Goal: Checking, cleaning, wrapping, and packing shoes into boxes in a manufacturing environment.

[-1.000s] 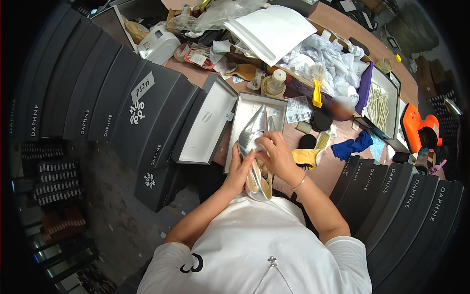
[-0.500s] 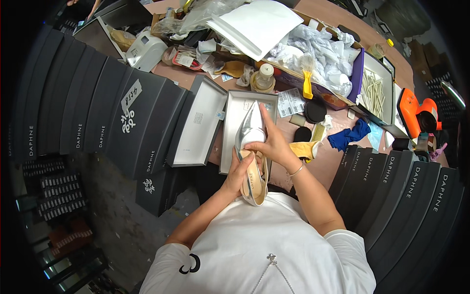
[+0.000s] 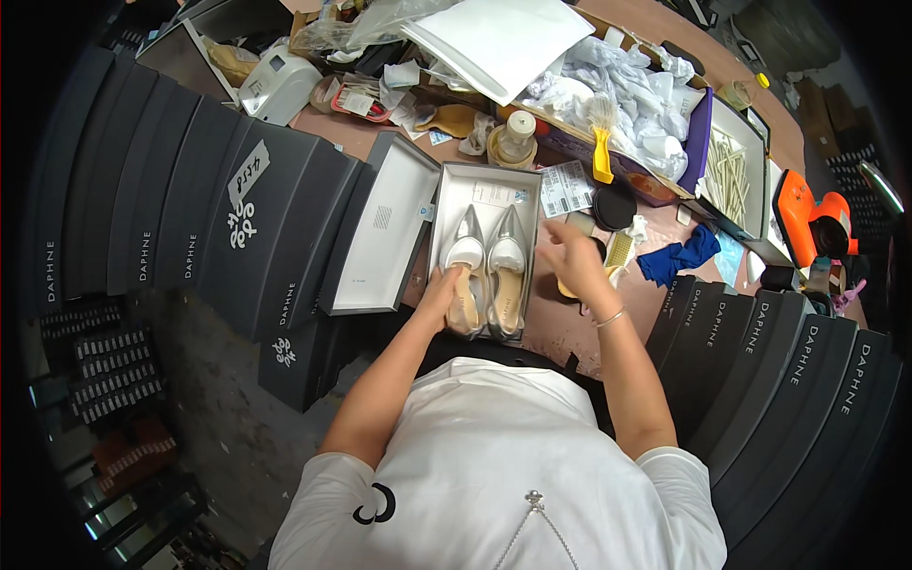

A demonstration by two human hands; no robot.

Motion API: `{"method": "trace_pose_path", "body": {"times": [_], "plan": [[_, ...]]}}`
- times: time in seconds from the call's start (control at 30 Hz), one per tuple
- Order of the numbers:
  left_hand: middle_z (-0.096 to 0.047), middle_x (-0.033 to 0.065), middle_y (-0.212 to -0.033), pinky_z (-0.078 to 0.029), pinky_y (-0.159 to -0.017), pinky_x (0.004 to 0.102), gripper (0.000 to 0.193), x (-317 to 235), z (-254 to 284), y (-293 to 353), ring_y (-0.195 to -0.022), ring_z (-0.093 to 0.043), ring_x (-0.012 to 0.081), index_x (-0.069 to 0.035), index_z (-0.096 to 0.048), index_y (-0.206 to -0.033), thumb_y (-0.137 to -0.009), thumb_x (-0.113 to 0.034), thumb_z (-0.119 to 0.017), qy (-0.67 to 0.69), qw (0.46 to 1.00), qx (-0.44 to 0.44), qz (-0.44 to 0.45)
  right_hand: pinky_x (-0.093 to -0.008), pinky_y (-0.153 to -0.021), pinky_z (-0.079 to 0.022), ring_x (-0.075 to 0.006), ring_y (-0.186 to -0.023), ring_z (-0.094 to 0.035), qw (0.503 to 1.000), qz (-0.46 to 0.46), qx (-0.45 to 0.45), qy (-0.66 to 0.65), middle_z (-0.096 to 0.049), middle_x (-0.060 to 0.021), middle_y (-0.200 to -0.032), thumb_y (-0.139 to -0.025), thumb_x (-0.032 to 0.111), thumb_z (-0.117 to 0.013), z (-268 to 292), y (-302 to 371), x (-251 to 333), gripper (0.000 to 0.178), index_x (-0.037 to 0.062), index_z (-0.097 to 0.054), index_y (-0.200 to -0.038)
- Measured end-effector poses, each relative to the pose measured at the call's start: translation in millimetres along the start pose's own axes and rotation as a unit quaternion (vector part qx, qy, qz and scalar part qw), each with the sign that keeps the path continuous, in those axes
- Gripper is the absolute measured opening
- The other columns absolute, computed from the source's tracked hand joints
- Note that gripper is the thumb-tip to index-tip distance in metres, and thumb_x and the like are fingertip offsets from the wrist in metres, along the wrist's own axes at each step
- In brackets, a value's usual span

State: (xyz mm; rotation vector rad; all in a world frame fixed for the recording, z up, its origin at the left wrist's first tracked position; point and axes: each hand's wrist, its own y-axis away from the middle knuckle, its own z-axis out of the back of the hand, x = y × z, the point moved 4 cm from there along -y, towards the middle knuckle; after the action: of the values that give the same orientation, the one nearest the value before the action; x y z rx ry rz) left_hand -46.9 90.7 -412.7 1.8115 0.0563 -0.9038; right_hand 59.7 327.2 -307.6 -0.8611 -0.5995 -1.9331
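Note:
A pair of silver pointed-toe shoes with beige insoles lies side by side in an open shoe box, toes pointing away from me. My left hand is closed on the left shoe, gripping its side near the heel with the thumb over the edge. The right shoe rests beside it, untouched. Off the box's right side, my right hand hovers over the table with its fingers apart and nothing in them. It partly hides small dark and yellow things beneath.
The box lid leans left of the box, beside a row of dark shoe boxes. More dark boxes line the right. Beyond are a lidded jar, yellow brush, blue cloth and carton of crumpled paper.
The silver shoe held in both hands has gone down into the box, where two shoes now show. My right hand has let go and moved right; my left stays on the left shoe.

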Motion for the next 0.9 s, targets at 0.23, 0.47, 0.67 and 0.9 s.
{"method": "trace_pose_path", "body": {"times": [0.23, 0.47, 0.67, 0.9], "plan": [[-0.053, 0.0268, -0.119, -0.046, -0.094, 0.0377, 0.047, -33.4, 0.0, 45.3, -0.112, -0.055, 0.0382, 0.007, -0.046, -0.124, -0.090, -0.023, -0.058, -0.529, 0.799, -0.071, -0.277, -0.0501, -0.112, -0.023, -0.0317, -0.120, -0.050, 0.932, 0.156, -0.060, 0.321, -0.060, -0.0122, -0.118, -0.071, 0.020, -0.075, -40.6, -2.2, 40.3, 0.050, 0.0044, -0.059, -0.117], [-0.046, 0.0273, -0.126, -0.050, -0.089, 0.0425, 0.060, -78.6, -33.8, -5.1, -0.105, -0.058, 0.0406, 0.005, -0.040, -0.132, -0.077, 0.000, -0.063, -0.675, 0.595, 0.020, -0.435, -0.0507, -0.113, -0.019, -0.0335, -0.114, -0.056, 0.875, 0.156, 0.137, 0.437, -0.059, -0.0242, -0.116, -0.087, 0.017, -0.048, -103.4, -24.7, 17.3, 0.038, -0.0016, -0.056, -0.120], [-0.041, 0.0268, -0.129, -0.054, -0.081, 0.0417, 0.084, -94.4, -40.5, -38.1, -0.095, -0.064, 0.0376, -0.002, -0.034, -0.141, -0.070, -0.009, -0.077, -0.767, 0.588, 0.078, -0.244, -0.0479, -0.105, -0.033, -0.0296, -0.089, -0.067, 0.892, 0.130, 0.118, 0.416, -0.057, -0.0250, -0.121, -0.083, 0.021, -0.056, -110.9, -33.1, -2.1, 0.050, -0.0015, -0.051, -0.127], [-0.048, 0.0225, -0.120, -0.055, -0.079, 0.0413, 0.087, -87.8, -38.0, -44.0, -0.095, -0.064, 0.0364, -0.009, -0.038, -0.140, -0.066, -0.014, -0.082, -0.762, 0.605, 0.072, -0.217, -0.0456, -0.095, -0.042, -0.0299, -0.080, -0.069, 0.907, 0.145, 0.099, 0.383, -0.060, -0.0251, -0.118, -0.086, 0.019, -0.051, -107.3, -30.4, -0.5, 0.039, -0.0005, -0.058, -0.118]]}}
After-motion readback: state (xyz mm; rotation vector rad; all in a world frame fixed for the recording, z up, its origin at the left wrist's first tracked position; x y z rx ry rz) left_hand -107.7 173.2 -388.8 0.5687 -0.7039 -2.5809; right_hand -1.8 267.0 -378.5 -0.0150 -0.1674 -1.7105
